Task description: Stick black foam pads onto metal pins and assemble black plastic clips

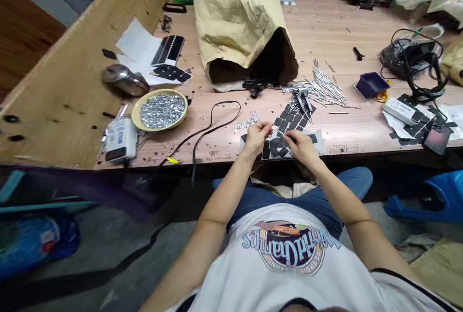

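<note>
My left hand [257, 137] is closed in a pinch above the table's front edge, on something too small to make out. Facing it, my right hand [302, 147] pinches a thin metal rod [279, 131] whose far end points at my left fingertips. Beneath and around both hands lie black rounded pads [289, 123] on a pale backing sheet. Two black plastic parts [303, 101] rest just beyond, beside a loose pile of metal rods [323, 88]. Small silvery pieces [252, 120] are scattered behind my left hand.
A large brown paper sack [238, 18] lies with its mouth facing me. To the left stand a yellow bowl [136, 112] of small metal pieces and a white box-shaped device [121, 139]. A black strap [202, 133] hangs over the edge. At right sits a dark blue tray [372, 84].
</note>
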`<action>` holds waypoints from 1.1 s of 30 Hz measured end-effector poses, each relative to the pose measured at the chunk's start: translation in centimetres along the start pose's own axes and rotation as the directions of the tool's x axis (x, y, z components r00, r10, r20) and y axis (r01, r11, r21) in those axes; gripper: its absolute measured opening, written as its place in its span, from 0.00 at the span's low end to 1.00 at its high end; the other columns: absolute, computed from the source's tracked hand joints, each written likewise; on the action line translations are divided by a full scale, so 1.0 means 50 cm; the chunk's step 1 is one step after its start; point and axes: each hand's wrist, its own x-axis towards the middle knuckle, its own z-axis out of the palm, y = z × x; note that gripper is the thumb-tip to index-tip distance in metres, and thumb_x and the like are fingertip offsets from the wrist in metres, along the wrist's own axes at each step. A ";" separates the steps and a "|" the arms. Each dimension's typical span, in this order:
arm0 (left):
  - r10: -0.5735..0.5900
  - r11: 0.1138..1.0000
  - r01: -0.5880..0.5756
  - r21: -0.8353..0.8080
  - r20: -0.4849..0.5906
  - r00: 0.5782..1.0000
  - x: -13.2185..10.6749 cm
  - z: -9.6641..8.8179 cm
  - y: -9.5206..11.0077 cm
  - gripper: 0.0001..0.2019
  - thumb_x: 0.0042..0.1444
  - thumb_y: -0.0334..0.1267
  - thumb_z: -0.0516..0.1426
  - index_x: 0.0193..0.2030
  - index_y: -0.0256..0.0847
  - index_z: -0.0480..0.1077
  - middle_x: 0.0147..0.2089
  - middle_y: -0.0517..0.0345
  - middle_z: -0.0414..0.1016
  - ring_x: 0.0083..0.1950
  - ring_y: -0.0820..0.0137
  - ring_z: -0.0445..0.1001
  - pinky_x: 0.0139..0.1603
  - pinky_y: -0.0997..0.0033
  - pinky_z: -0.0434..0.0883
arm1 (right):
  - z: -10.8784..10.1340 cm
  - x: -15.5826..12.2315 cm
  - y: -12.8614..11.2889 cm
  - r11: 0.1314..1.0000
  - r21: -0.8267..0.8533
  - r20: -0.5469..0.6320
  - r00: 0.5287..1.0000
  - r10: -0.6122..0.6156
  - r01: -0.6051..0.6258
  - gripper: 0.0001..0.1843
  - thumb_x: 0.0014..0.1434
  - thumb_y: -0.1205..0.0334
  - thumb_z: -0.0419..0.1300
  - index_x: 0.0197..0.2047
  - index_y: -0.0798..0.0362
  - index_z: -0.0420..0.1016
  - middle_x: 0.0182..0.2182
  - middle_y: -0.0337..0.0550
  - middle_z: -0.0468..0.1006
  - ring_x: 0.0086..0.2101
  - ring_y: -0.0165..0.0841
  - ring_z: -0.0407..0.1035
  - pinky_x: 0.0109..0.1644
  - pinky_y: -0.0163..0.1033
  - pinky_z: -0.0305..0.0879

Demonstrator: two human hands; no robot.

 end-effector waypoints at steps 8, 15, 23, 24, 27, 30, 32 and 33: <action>-0.146 0.972 0.154 -0.176 0.059 0.988 -0.031 0.007 -0.014 0.08 0.43 0.29 0.66 0.21 0.34 0.70 0.18 0.64 0.67 0.21 0.83 0.64 0.20 0.84 0.58 | 0.000 -0.001 -0.016 1.000 0.017 0.004 1.000 0.001 -0.001 0.10 0.62 0.60 0.51 0.35 0.52 0.73 0.34 0.45 0.77 0.35 0.33 0.70 0.40 0.35 0.62; -0.041 0.985 0.041 -0.165 0.002 0.999 -0.036 0.014 -0.044 0.09 0.40 0.33 0.68 0.22 0.34 0.72 0.21 0.63 0.69 0.22 0.82 0.64 0.21 0.82 0.58 | 0.001 -0.011 -0.024 0.977 0.201 0.002 0.997 0.078 -0.076 0.10 0.60 0.58 0.52 0.31 0.52 0.70 0.27 0.40 0.74 0.28 0.30 0.68 0.37 0.35 0.62; 0.123 0.989 -0.115 -0.089 0.092 0.988 -0.031 0.007 -0.071 0.12 0.43 0.44 0.67 0.27 0.37 0.75 0.21 0.63 0.68 0.21 0.83 0.60 0.21 0.80 0.58 | 0.009 -0.017 -0.029 0.780 0.559 0.178 0.960 0.217 -0.280 0.17 0.57 0.46 0.53 0.30 0.52 0.66 0.22 0.34 0.68 0.17 0.24 0.60 0.20 0.31 0.58; 0.147 0.988 -0.140 -0.072 0.109 0.983 -0.030 0.005 -0.072 0.12 0.43 0.44 0.67 0.27 0.37 0.75 0.22 0.63 0.68 0.21 0.83 0.60 0.21 0.80 0.58 | 0.008 -0.018 -0.029 0.775 0.564 0.183 0.958 0.219 -0.285 0.17 0.56 0.46 0.53 0.30 0.52 0.66 0.21 0.34 0.68 0.17 0.24 0.60 0.20 0.30 0.58; 0.227 0.973 -0.229 0.000 0.128 0.965 -0.024 -0.005 -0.073 0.11 0.42 0.43 0.67 0.28 0.38 0.75 0.24 0.63 0.70 0.21 0.83 0.60 0.23 0.79 0.60 | 0.003 -0.018 -0.029 0.766 0.564 0.208 0.951 0.230 -0.309 0.17 0.56 0.46 0.54 0.28 0.51 0.65 0.19 0.33 0.67 0.17 0.24 0.60 0.20 0.30 0.59; 0.287 0.950 -0.302 0.082 0.155 0.945 -0.017 -0.018 -0.066 0.13 0.39 0.45 0.68 0.27 0.39 0.76 0.26 0.62 0.72 0.24 0.81 0.64 0.27 0.77 0.63 | -0.004 -0.018 -0.031 0.775 0.545 0.232 0.946 0.228 -0.320 0.16 0.56 0.46 0.53 0.28 0.51 0.65 0.20 0.33 0.68 0.18 0.25 0.62 0.20 0.31 0.59; 0.299 0.936 -0.329 0.123 0.214 0.930 -0.013 -0.026 -0.058 0.15 0.37 0.48 0.68 0.26 0.39 0.76 0.26 0.61 0.73 0.26 0.79 0.67 0.30 0.76 0.65 | -0.011 -0.019 -0.032 0.811 0.502 0.229 0.951 0.209 -0.300 0.15 0.57 0.48 0.53 0.29 0.51 0.65 0.21 0.34 0.68 0.18 0.25 0.63 0.22 0.31 0.60; 0.298 0.930 -0.338 0.141 0.246 0.922 -0.011 -0.029 -0.053 0.16 0.36 0.49 0.68 0.25 0.39 0.76 0.26 0.60 0.74 0.27 0.78 0.68 0.31 0.75 0.66 | -0.015 -0.020 -0.034 0.838 0.472 0.214 0.957 0.193 -0.275 0.14 0.57 0.50 0.52 0.29 0.51 0.65 0.21 0.34 0.68 0.19 0.26 0.63 0.23 0.32 0.60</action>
